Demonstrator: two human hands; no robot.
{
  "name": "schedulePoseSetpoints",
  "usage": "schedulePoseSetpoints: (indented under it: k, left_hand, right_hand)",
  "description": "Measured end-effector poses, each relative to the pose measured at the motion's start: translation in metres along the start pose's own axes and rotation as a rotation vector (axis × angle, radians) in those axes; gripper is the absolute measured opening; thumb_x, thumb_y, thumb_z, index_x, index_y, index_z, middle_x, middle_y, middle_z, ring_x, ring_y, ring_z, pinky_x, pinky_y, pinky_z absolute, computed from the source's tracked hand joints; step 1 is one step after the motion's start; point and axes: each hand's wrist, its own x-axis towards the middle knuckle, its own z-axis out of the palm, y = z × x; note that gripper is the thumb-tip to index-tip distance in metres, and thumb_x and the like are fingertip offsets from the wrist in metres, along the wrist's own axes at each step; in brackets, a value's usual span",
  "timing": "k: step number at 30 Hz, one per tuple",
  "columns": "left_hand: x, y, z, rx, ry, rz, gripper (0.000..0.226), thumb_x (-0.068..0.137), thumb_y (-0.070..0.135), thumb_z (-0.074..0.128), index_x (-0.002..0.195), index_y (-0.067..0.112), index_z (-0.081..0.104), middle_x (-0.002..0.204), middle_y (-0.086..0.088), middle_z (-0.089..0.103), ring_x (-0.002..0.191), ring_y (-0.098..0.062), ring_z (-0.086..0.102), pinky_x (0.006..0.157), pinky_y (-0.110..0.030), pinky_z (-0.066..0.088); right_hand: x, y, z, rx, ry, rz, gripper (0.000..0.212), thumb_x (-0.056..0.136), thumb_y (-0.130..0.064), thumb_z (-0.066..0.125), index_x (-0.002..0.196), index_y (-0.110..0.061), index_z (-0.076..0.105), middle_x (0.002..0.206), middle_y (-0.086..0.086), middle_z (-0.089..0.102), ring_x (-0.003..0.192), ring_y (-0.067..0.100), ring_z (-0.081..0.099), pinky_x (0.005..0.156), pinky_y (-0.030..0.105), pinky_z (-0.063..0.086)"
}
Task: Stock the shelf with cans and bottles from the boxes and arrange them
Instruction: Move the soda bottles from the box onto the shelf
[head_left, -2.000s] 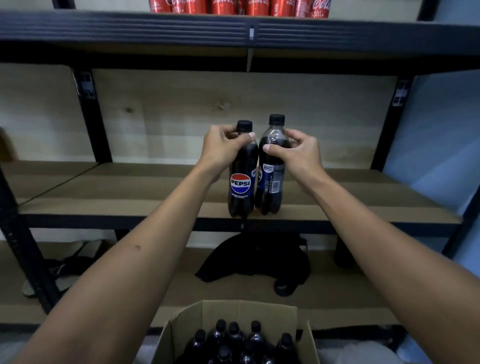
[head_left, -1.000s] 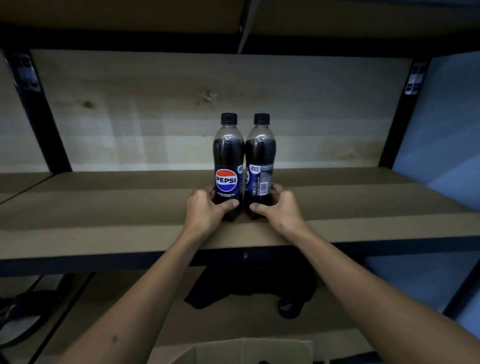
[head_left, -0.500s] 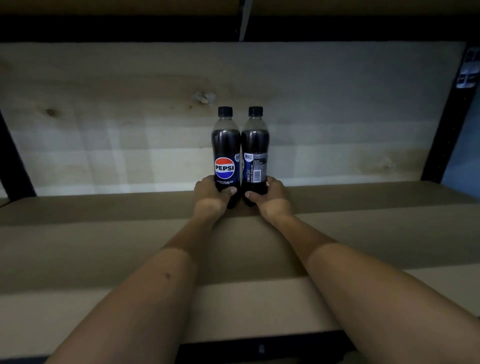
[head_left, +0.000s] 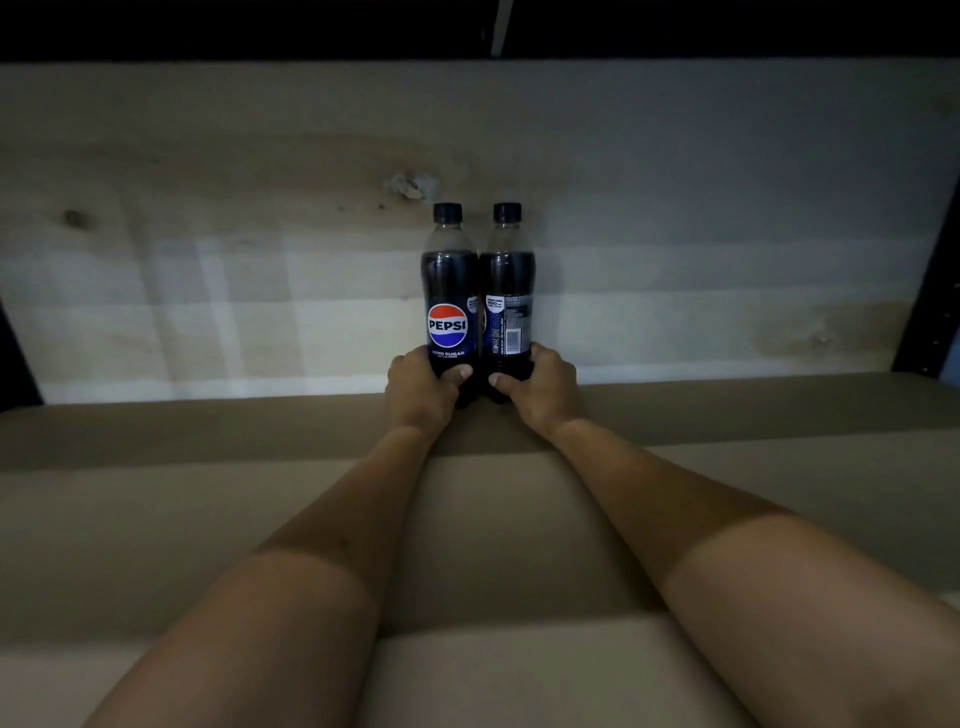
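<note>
At the back edge of the brown wooden shelf (head_left: 208, 519), two dark plastic cola bottles (head_left: 451, 306) stand upright, touching. The left hand (head_left: 421, 387) grips one base, the right hand (head_left: 540, 389) the other. They seem to touch the back wall.

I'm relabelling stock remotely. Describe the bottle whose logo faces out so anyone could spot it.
On the brown shelf board, against the pale wooden back panel, two dark black-capped plastic cola bottles stand side by side. It is the left-hand bottle, gripped at its base by the left hand. Only it shows the round Pepsi logo; its neighbour shows a barcode.
</note>
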Motion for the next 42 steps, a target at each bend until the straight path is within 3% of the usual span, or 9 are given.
schedulePoseSetpoints:
  k: [11, 15, 20, 28, 32, 34, 37, 39, 42]
  left_hand:
    - [-0.002, 0.0, -0.005, 0.08, -0.045, -0.132, 0.051, 0.083, 0.037, 0.074, 0.118, 0.002, 0.062, 0.115, -0.016, 0.066, 0.108, -0.032, 0.06, 0.079, -0.031, 0.044]
    - [-0.02, 0.003, -0.016, 0.205, -0.112, -0.142, 0.053, 0.087, 0.026, 0.07, 0.129, 0.0, 0.053, 0.127, -0.018, 0.059, 0.12, -0.034, 0.053, 0.093, -0.034, 0.043]
    - [-0.063, 0.004, -0.045, 0.318, -0.207, -0.086, 0.04, 0.089, 0.019, 0.06, 0.127, 0.007, 0.058, 0.131, -0.014, 0.058, 0.121, -0.03, 0.053, 0.099, -0.031, 0.042]
    - [-0.172, 0.032, -0.09, 0.558, -0.399, 0.104, 0.035, 0.093, 0.033, 0.049, 0.112, 0.01, 0.067, 0.12, -0.018, 0.065, 0.111, -0.036, 0.059, 0.093, -0.037, 0.048]
    - [-0.246, 0.048, -0.115, 0.582, -0.33, 0.207, 0.037, 0.094, 0.035, 0.041, 0.103, 0.01, 0.067, 0.11, -0.018, 0.067, 0.102, -0.04, 0.061, 0.082, -0.04, 0.049]
    - [-0.286, 0.047, -0.124, 0.518, -0.207, 0.336, 0.041, 0.093, 0.031, 0.036, 0.104, 0.01, 0.068, 0.113, -0.013, 0.068, 0.106, -0.035, 0.062, 0.084, -0.039, 0.048]
    - [-0.336, 0.031, -0.128, 0.49, -0.109, 0.459, 0.047, 0.088, 0.026, 0.049, 0.13, 0.006, 0.058, 0.139, -0.013, 0.055, 0.133, -0.028, 0.047, 0.109, -0.042, 0.035]
    - [-0.367, 0.015, -0.124, 0.434, -0.13, 0.439, 0.055, 0.088, 0.019, 0.057, 0.141, 0.005, 0.047, 0.154, -0.014, 0.036, 0.146, -0.028, 0.027, 0.117, -0.043, 0.024]
    - [-0.416, -0.013, -0.113, 0.298, -0.197, 0.327, 0.051, 0.088, 0.01, 0.058, 0.138, 0.005, 0.05, 0.151, -0.017, 0.04, 0.144, -0.03, 0.031, 0.116, -0.04, 0.029]
  right_hand:
    - [-0.006, -0.001, -0.004, -0.085, -0.046, 0.028, 0.051, 0.08, -0.03, 0.079, 0.121, -0.008, 0.059, 0.119, 0.01, 0.068, 0.11, 0.027, 0.062, 0.092, 0.032, 0.05]
    - [-0.026, -0.008, -0.015, -0.35, -0.129, 0.077, 0.042, 0.086, -0.029, 0.068, 0.119, -0.006, 0.054, 0.12, 0.016, 0.062, 0.11, 0.034, 0.059, 0.091, 0.039, 0.051]
    - [-0.077, -0.022, -0.037, -0.532, -0.254, 0.028, 0.036, 0.094, -0.032, 0.053, 0.116, -0.005, 0.061, 0.122, 0.019, 0.062, 0.112, 0.036, 0.059, 0.091, 0.037, 0.049]
    - [-0.188, -0.053, -0.085, -0.596, -0.391, -0.069, 0.043, 0.087, -0.042, 0.039, 0.108, -0.016, 0.066, 0.118, 0.014, 0.066, 0.106, 0.035, 0.061, 0.086, 0.037, 0.051]
    - [-0.258, -0.066, -0.109, -0.6, -0.262, -0.169, 0.033, 0.093, -0.033, 0.044, 0.1, -0.013, 0.07, 0.106, 0.015, 0.07, 0.1, 0.035, 0.064, 0.079, 0.037, 0.048]
    - [-0.296, -0.065, -0.116, -0.569, -0.13, -0.303, 0.035, 0.094, -0.027, 0.042, 0.102, -0.012, 0.072, 0.111, 0.01, 0.07, 0.107, 0.03, 0.063, 0.088, 0.038, 0.045]
    - [-0.343, -0.05, -0.12, -0.421, -0.073, -0.385, 0.038, 0.093, -0.021, 0.052, 0.126, -0.008, 0.063, 0.137, 0.009, 0.059, 0.134, 0.024, 0.047, 0.113, 0.039, 0.028]
    - [-0.376, -0.034, -0.121, -0.302, -0.102, -0.364, 0.044, 0.092, -0.016, 0.055, 0.135, -0.006, 0.057, 0.148, 0.012, 0.047, 0.144, 0.024, 0.034, 0.118, 0.038, 0.024]
    - [-0.426, 0.0, -0.117, -0.199, -0.166, -0.23, 0.044, 0.091, -0.012, 0.055, 0.134, -0.004, 0.058, 0.145, 0.014, 0.05, 0.138, 0.026, 0.043, 0.115, 0.031, 0.03]
